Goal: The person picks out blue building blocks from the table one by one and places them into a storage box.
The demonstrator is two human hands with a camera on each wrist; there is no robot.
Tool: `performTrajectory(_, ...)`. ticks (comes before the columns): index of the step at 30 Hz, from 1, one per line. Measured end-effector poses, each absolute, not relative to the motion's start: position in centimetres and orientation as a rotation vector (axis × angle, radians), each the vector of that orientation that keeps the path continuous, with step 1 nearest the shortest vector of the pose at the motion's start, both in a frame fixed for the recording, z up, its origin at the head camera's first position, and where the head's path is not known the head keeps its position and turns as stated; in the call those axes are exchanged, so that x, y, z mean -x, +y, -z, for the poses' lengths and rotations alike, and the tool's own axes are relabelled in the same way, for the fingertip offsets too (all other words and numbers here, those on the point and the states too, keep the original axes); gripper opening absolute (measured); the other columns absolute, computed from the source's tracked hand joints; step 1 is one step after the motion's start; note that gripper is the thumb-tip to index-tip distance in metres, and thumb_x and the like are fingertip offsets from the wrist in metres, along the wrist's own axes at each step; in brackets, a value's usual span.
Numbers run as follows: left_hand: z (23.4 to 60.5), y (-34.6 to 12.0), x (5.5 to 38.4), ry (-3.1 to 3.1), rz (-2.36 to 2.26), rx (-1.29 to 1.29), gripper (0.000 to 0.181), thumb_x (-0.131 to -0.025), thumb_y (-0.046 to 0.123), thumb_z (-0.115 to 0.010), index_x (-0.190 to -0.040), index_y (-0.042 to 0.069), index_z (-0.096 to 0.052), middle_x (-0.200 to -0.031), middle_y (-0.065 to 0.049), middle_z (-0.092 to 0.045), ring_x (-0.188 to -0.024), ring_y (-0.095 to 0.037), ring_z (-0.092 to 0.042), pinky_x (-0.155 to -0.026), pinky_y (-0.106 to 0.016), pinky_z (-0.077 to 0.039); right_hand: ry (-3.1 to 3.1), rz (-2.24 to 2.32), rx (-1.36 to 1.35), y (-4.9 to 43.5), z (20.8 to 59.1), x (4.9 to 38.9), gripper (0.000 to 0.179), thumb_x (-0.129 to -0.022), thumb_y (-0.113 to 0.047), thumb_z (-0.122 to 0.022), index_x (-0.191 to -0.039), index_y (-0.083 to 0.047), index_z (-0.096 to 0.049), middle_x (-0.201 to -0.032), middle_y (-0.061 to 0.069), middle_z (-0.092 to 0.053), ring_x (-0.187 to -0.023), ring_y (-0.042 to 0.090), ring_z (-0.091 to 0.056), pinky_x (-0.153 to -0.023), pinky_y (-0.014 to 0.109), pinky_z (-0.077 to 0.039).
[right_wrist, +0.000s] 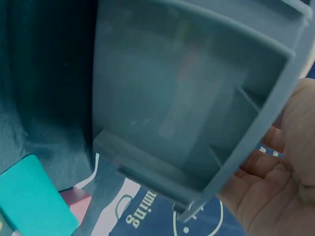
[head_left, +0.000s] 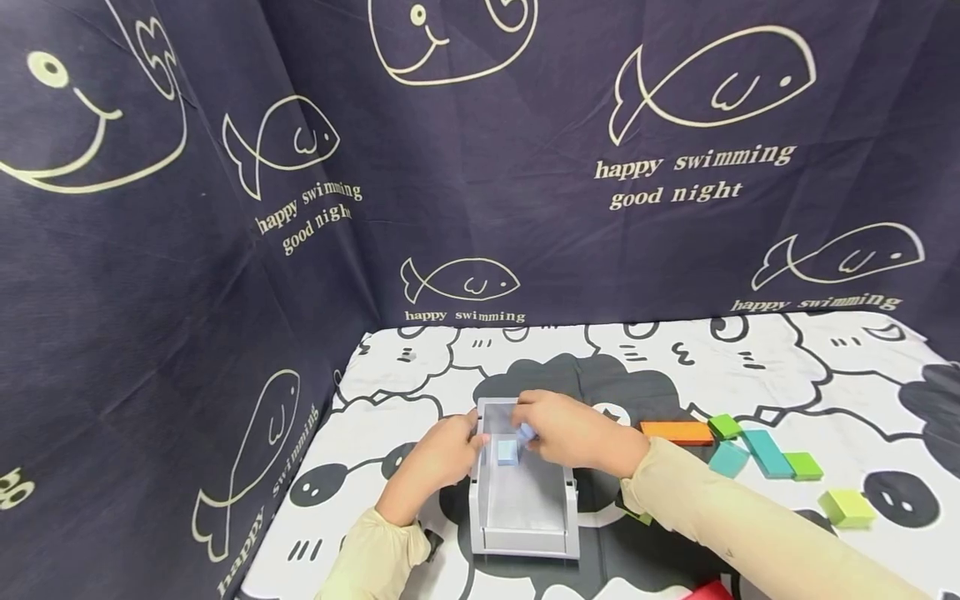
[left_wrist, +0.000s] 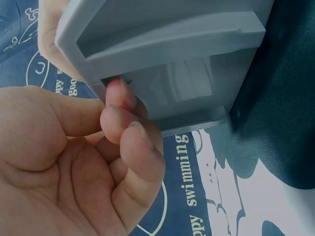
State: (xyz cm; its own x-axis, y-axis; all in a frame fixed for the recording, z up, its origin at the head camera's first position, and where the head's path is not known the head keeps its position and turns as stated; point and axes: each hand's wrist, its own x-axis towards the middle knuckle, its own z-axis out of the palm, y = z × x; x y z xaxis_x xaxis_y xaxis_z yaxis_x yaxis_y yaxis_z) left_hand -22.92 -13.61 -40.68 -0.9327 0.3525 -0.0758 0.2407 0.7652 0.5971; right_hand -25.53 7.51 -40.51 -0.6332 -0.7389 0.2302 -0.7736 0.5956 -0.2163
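A long grey plastic tray (head_left: pixel 525 504) with raised side walls stands on the cloth. My left hand (head_left: pixel 444 450) grips its left wall, the thumb over the rim; in the left wrist view the fingers curl against the tray's outer side (left_wrist: pixel 182 88). One light blue block (head_left: pixel 507 452) lies on the tray floor near the left thumb. Just beside it, my right hand (head_left: pixel 562 427) reaches over the right wall and pinches a second light blue block (head_left: pixel 527 432), partly covered by the fingers. In the right wrist view the tray wall (right_wrist: pixel 162 98) hides those fingertips.
To the right lie an orange block (head_left: pixel 677 432), teal blocks (head_left: pixel 767 454), green blocks (head_left: pixel 804 466) and a yellow-green block (head_left: pixel 847 507). A red piece (head_left: pixel 708 592) shows at the bottom edge. Dark fish-print cloth (head_left: pixel 480 208) hangs behind and at left.
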Motion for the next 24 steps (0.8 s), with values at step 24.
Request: performTrajectory(24,40.6,-13.5,22.97,2.796,-0.86,-0.459,0.057,-0.103,0.017,-0.056,-0.146,-0.015,-0.036,-0.086,-0.013,-0.066,-0.057,-0.011,-0.06,-0.054,-0.028,-0.048,-2.822,-0.32,-1.325,6.53,41.35,25.51,0.022,-0.07,0.011,-0.068,-0.082,-0.008,-0.07,-0.076,-0.006,-0.053,-0.064,0.008,-0.043,-0.06,0.024,-0.044)
